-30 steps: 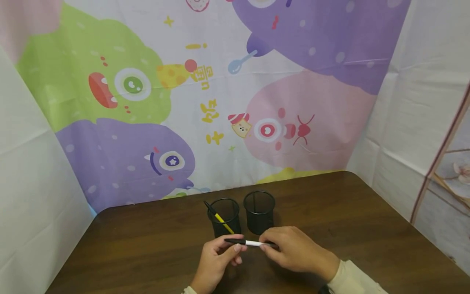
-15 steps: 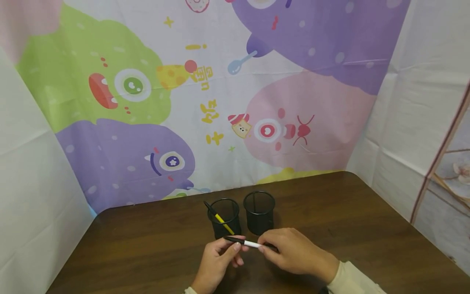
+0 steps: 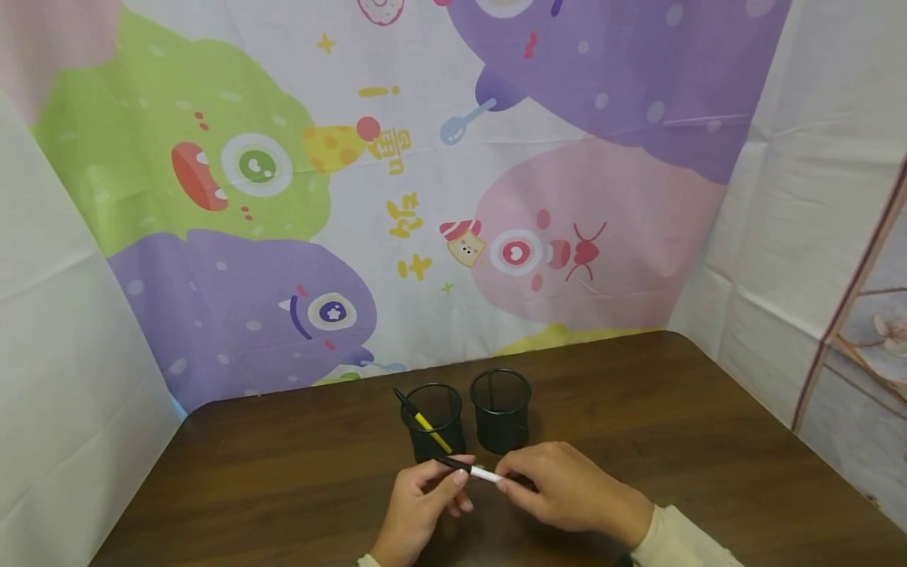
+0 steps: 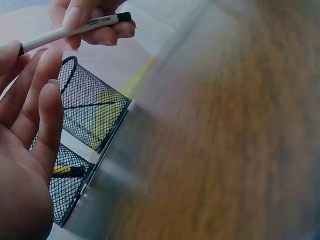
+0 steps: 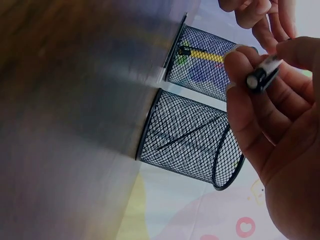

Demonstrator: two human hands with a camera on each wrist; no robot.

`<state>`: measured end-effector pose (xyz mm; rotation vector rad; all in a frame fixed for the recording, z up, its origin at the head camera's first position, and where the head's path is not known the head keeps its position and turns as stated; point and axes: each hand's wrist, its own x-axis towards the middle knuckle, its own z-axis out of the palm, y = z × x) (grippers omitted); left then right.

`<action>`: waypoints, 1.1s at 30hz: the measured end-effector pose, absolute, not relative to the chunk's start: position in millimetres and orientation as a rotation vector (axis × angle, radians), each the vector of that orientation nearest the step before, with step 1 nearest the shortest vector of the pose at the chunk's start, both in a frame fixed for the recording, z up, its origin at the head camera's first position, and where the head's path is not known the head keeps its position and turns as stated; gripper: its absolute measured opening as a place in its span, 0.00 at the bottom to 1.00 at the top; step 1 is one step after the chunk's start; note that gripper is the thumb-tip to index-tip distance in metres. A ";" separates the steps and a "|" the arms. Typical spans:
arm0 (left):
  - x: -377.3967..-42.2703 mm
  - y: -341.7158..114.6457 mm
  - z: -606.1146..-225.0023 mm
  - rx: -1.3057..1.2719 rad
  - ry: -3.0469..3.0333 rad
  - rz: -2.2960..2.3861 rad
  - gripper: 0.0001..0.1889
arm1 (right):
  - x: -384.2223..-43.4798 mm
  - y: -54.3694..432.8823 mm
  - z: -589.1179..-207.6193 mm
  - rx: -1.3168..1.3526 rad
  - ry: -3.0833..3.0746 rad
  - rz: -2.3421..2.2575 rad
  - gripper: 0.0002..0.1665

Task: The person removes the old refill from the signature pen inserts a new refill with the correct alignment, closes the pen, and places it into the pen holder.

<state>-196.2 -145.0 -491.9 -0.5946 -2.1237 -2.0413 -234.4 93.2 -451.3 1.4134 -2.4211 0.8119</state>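
My left hand (image 3: 423, 498) pinches the black end of a slim pen (image 3: 485, 474) between thumb and fingers. The pen's barrel is white, with a dark plug at its other end (image 4: 124, 17). On the right, my right hand (image 3: 577, 492) grips that white barrel, its fingertips hiding part of it in the head view. Just beyond the hands stand two black mesh pen cups. A yellow and black pen (image 3: 433, 432) leans inside the left cup (image 3: 425, 449); no pen shows in the right cup (image 3: 501, 429).
The brown wooden table (image 3: 283, 472) carries both cups, which stand side by side with a narrow gap. A cartoon-print cloth (image 3: 425, 315) hangs behind the table's far edge. Pale cloth walls (image 3: 765, 260) rise at both sides.
The pen has tilted slightly, its right end dropping a little. My right hand has shifted slightly down and left. Both hands keep their hold, and the cups have not moved.
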 end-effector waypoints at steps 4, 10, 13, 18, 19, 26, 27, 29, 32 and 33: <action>-196.2 -145.1 -491.9 -0.631 -2.103 -2.058 0.11 | -233.6 92.9 -451.8 1.442 -2.420 0.830 0.06; -196.0 -145.4 -491.4 -0.627 -2.105 -2.066 0.13 | -233.7 92.8 -452.6 1.451 -2.436 0.826 0.06; -196.2 -145.6 -491.7 -0.622 -2.114 -2.054 0.12 | -234.3 92.7 -452.8 1.447 -2.444 0.820 0.05; -196.1 -145.3 -491.9 -0.606 -2.126 -2.027 0.09 | -234.7 92.4 -453.5 1.465 -2.429 0.837 0.05; -196.1 -145.1 -491.9 -0.606 -2.126 -2.023 0.09 | -234.8 92.3 -453.7 1.470 -2.424 0.838 0.05; -195.7 -144.0 -491.8 -0.595 -2.115 -2.012 0.08 | -234.8 92.5 -453.9 1.480 -2.418 0.830 0.05; -195.7 -143.9 -491.8 -0.592 -2.115 -2.012 0.08 | -234.8 92.5 -453.7 1.480 -2.421 0.830 0.05; -195.7 -143.6 -491.7 -0.585 -2.115 -2.014 0.08 | -234.6 92.6 -453.3 1.479 -2.428 0.831 0.05; -195.8 -143.3 -491.4 -0.567 -2.113 -2.020 0.09 | -234.5 92.7 -452.9 1.476 -2.440 0.832 0.06; -195.8 -143.2 -491.4 -0.563 -2.111 -2.023 0.09 | -234.5 92.8 -452.7 1.474 -2.444 0.831 0.06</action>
